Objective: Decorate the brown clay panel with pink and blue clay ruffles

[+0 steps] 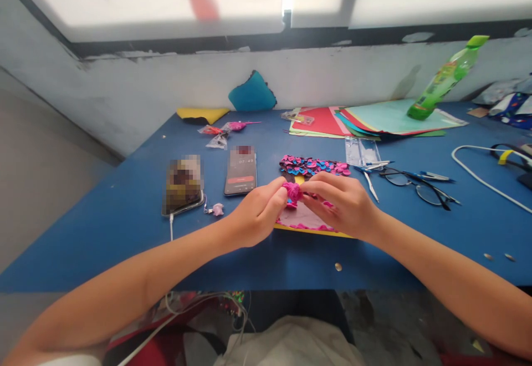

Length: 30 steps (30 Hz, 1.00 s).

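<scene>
The single head-worn view looks forward and down from above the lap point(291, 341) at lower centre, near the left hand point(257, 216) and right hand point(349, 205) mid-frame, across the blue table point(270, 269) toward what seems a washed-out window point(166, 0) along the top.

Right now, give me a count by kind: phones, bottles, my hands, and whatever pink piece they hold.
Phones: 2
Bottle: 1
Hands, left hand and right hand: 2
Held pink piece: 1
Total: 6
</scene>
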{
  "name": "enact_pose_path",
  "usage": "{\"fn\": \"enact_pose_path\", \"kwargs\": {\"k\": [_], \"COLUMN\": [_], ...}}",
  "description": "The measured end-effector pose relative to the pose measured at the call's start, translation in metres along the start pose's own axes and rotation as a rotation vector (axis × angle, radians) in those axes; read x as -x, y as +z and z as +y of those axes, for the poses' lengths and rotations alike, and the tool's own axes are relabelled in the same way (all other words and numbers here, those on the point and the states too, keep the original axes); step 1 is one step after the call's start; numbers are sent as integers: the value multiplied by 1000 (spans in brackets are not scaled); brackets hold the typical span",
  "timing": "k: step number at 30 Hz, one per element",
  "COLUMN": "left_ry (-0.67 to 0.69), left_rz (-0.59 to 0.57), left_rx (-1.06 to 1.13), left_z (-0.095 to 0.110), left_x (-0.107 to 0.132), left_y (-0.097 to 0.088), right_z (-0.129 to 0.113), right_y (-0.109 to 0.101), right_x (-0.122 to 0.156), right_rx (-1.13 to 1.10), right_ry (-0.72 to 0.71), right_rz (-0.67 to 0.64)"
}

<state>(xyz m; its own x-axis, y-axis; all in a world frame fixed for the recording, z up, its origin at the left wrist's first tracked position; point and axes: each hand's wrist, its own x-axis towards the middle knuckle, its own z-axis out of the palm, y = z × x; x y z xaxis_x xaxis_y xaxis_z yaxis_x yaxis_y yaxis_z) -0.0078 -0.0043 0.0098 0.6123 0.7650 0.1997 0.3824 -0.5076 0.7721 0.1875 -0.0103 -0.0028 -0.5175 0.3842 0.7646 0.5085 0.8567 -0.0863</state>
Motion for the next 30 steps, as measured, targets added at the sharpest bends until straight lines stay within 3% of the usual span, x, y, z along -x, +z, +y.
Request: {"fn": "enact_pose_path", "kwargs": {"k": [8,17,22,30], "left_ry": [9,29,-40,-47], "left_rz": [-80,-191,-111,-72], "left_rx": [-91,144,365,509], "left_z": [-3,2,1,1], "left_x": [0,-2,-2,-3], "left_y": [3,-2,-1,0], "right_z": [-3,-4,-4,-7], "right_y": [-3,-3,-3,-2], "right_x": [0,-2,-2,-3], "right_rx": [99,-23,-27,-115], "right_ry": [1,15,10,73], "right_rz": [-12,-23,13,43]}}
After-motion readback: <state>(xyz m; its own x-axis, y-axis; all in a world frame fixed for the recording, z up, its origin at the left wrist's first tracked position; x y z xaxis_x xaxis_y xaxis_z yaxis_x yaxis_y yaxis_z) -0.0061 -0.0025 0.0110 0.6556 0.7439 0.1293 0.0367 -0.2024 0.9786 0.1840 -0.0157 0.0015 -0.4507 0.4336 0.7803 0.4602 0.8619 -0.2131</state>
